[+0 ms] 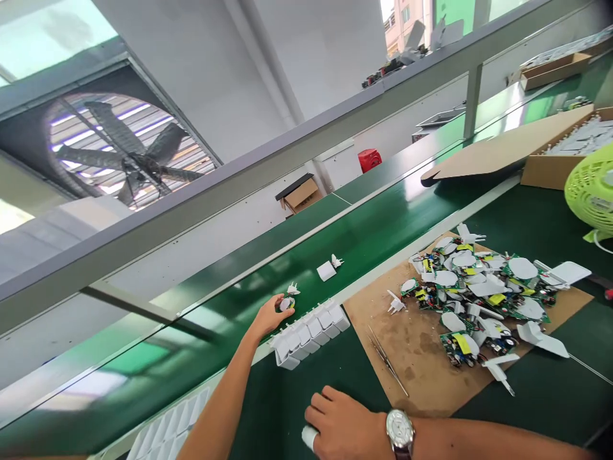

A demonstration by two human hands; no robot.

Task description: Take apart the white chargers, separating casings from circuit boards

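My left hand (pixel 268 317) reaches over the green conveyor belt, its thumb and fingers pinched round a small circuit board (pixel 287 304) with a white round pad. A white plug piece (pixel 294 289) sits just beyond those fingers. Close below stands a row of white plastic housings (pixel 311 335), with open tops. My right hand (pixel 341 423) rests on the green bench, fingers loosely bent and apart, holding nothing. White wrapping covers the tip of one of its digits. Farther along the belt lies another white housing (pixel 326 271) with a plug piece beside it.
Brown cardboard (pixel 383 370) carries a heap of circuit boards (pixel 479 287) with white plugs. Tweezers (pixel 387 361) lie on its left part. White trays (pixel 170 425) stand at lower left. A green fan (pixel 594 191) and an open carton (pixel 550 169) are at right; a metal rail (pixel 306 137) crosses above.
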